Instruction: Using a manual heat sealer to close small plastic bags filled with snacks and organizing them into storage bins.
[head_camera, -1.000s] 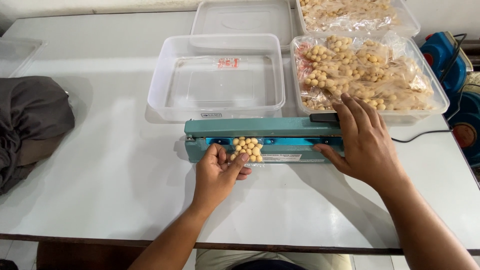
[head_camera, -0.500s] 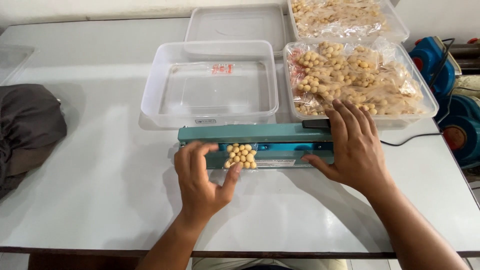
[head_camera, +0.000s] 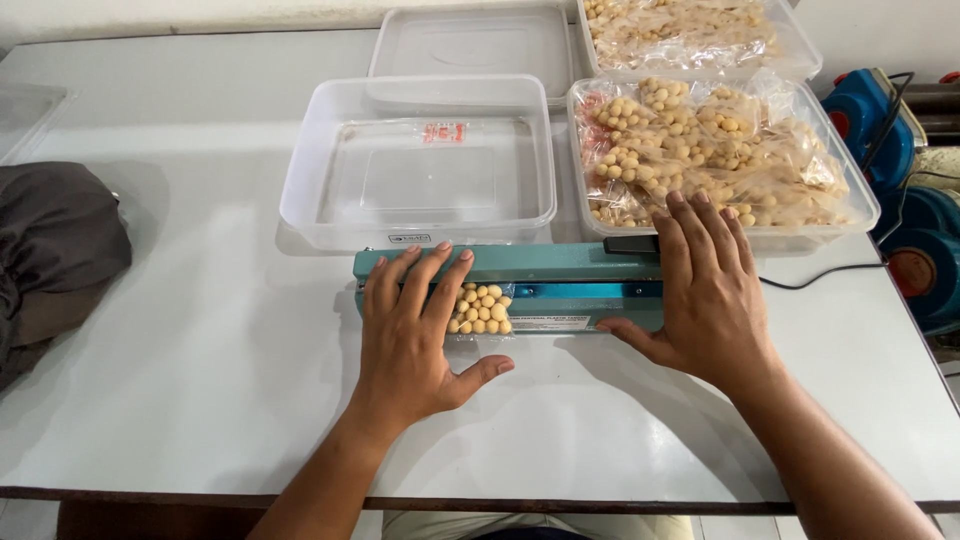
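A teal heat sealer (head_camera: 520, 285) is set across the white table (head_camera: 200, 400), and both hands are laid upon it. The left hand (head_camera: 415, 340) is spread flat, palm down, on the left part of the sealer; its fingers (head_camera: 400, 280) are stretched forward over the sealer's bar and its thumb is angled out to the right on the table. Nothing is gripped by it: the hand is open and pressed flat. Just right of its fingers, a small clear bag of pale round nuts (head_camera: 480, 310) is lain on the sealer's front edge, touching the index finger. The right hand (head_camera: 705, 295) is likewise opened flat, palm down, on the right end of the sealer, fingers extended toward the black handle end (head_camera: 630, 243), with nothing clasped. Behind the sealer an empty clear tub (head_camera: 300, 200) is placed, and behind the sealer's right end a tub of filled bags (head_camera: 850, 200) is seen.
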